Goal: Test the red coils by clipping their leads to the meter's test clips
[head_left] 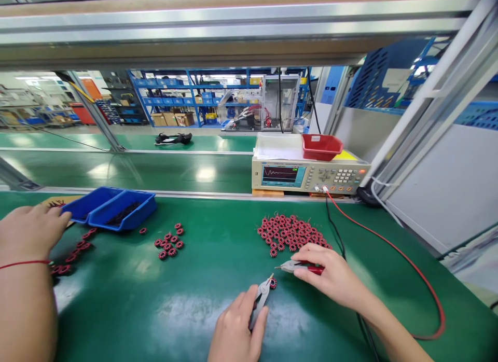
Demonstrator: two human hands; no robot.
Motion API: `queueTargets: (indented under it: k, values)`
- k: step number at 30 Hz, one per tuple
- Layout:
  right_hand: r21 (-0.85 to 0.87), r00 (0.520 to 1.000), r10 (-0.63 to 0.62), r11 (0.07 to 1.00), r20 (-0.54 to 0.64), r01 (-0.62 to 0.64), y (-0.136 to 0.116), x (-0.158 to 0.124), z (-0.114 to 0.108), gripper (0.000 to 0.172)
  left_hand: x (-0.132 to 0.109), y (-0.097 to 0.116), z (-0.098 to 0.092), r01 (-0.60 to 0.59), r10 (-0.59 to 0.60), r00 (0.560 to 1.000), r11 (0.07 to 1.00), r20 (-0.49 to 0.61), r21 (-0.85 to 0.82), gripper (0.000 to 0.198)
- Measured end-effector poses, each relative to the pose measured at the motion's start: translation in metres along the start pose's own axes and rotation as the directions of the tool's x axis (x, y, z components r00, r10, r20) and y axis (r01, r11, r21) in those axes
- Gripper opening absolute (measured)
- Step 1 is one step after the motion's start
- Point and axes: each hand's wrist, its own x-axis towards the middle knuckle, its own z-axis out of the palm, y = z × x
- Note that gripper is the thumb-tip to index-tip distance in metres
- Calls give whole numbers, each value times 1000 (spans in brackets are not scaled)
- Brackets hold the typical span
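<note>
My left hand (pixel 237 325) is closed on a grey test clip (pixel 261 295) whose tip touches a single small red wound coil (pixel 273 283) on the green bench mat (pixel 202 305). My right hand (pixel 330 274) is closed on a red-handled test clip (pixel 299 267), its metal tip pointing left, a short way above and to the right of that coil. Just beyond my right hand lies a pile of several red coils (pixel 291 235).
A co-worker's hand and forearm with a red string bracelet (pixel 27 237) rest at the left, near scattered coils (pixel 73 253) and two blue bins (pixel 116 209). A small coil group (pixel 169 245) lies mid-bench. A tester (pixel 309 175) carries a red tray (pixel 321 145); its red lead (pixel 408 263) loops right.
</note>
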Motion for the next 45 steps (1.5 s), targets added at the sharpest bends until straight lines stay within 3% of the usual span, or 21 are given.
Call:
queueTargets:
  k: [8,29,43,45]
  values:
    - [5,999,8,1000,40,-8,0,-1,3,14,1,0,0,-15,15,998,1000,-59,2,31]
    - [-1,999,7,1000,45,-7,-2,1,3,12,2,2,-2,3,-3,999,1000,-33,1,31]
    - [-7,999,-6,1000,42,7,0,0,4,12,0,1,4,45,-48,994,999,-100,-25,33]
    - [-5,999,0,1000,43,0,0,0,3,12,0,1,3,51,-52,997,999,-65,-19,33]
